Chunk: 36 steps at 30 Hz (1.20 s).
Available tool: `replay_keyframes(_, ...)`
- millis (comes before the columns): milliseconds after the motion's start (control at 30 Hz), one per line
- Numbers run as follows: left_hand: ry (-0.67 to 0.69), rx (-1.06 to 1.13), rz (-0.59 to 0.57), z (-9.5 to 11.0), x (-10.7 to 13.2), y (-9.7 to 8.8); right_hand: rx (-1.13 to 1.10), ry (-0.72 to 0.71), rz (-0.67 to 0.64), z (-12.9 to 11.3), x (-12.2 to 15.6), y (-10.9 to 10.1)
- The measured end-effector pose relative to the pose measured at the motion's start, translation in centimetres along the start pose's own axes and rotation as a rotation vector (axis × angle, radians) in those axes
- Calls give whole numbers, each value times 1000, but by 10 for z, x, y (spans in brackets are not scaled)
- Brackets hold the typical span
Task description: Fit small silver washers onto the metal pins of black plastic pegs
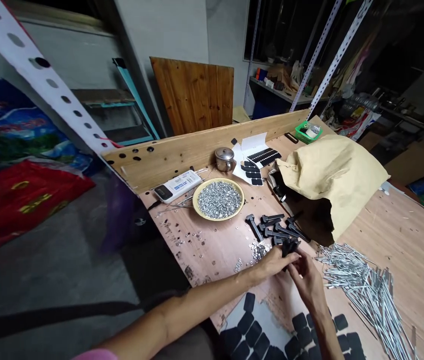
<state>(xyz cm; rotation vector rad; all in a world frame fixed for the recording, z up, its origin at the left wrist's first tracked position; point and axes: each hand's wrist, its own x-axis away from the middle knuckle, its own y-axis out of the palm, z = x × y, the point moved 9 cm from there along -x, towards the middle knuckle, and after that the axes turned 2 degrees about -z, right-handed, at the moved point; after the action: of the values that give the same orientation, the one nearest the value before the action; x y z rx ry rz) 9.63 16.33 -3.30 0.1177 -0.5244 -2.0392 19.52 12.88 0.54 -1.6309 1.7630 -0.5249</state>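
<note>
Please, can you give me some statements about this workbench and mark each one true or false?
The left hand and right hand both hold a black part. True.
The plate holds small silver pieces. True.
The steel pot stands on the plate. False: it stands on the bench, behind the plate.
The metal rods lie inside the paper bag. False: they lie in a loose pile on the bench, right of the hands.

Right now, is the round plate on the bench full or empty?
Full: the plate holds a heaped layer of small silver fasteners reaching nearly to its yellow rim.
</note>
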Motion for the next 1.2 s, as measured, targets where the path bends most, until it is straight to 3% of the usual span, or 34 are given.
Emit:
replay_keyframes(100,69,60,163,5,-4,-21,181,-127,57,-7,-17,2)
replay_keyframes(200,114,123,285,9,-4,-41,575,-302,32,-14,-33,17)
replay_keyframes(300,87,187,170,8,-7,-36,771,-364,-8,-14,-39,26)
replay_keyframes(400,32,208,23,7,-5,-23,749,-344,32,-17,-34,14)
replay_keyframes(500,36,205,63,10,0,-23,566,-189,247,-21,-22,-20)
replay_keyframes(567,41,217,82,11,2,-23,407,-115,297,-24,-17,-28)
replay_keyframes(667,85,257,32,17,0,-21,252,-155,158,-34,-24,-10)
replay_keyframes(733,145,309,71,22,-3,-30,251,-195,113,-38,-34,0)
replay_keyframes(867,235,394,315,28,-6,-64,572,-317,57,-36,-53,23)
replay_keyframes(1000,261,425,377,33,-6,-72,792,-436,-13,-33,-56,50)
replay_keyframes(1133,269,467,366,35,-7,-71,771,-479,-17,-34,-53,54)
replay_keyframes(1200,251,465,395,31,-8,-74,725,-464,20,-38,-51,46)
